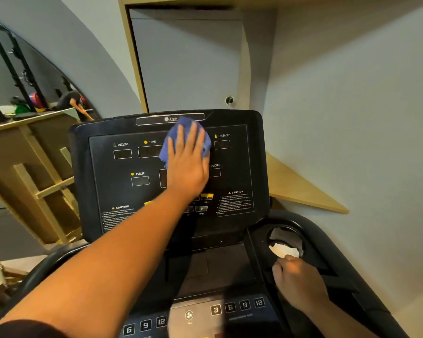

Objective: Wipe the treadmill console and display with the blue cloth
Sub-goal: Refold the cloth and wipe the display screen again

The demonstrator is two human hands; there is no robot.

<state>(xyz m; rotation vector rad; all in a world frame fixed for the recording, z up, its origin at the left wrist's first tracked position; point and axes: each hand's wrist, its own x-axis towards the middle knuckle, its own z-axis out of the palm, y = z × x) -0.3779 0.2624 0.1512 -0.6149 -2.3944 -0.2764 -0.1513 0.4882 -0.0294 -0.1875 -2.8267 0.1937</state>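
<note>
Head view: left hand [187,164] lies flat, fingers spread, pressing the blue cloth [185,140] against the treadmill display [122,186], high and just right of centre, toward twelve o'clock on the panel. Wiping the display is the step in hand. Right hand [299,282], at five o'clock, is curled and pinching a white scrap [285,251] at the cup holder [286,234]. Next, I judge, the cloth must sweep toward nine o'clock over INCLINE and PULSE, then down to the button console [237,307].
</note>
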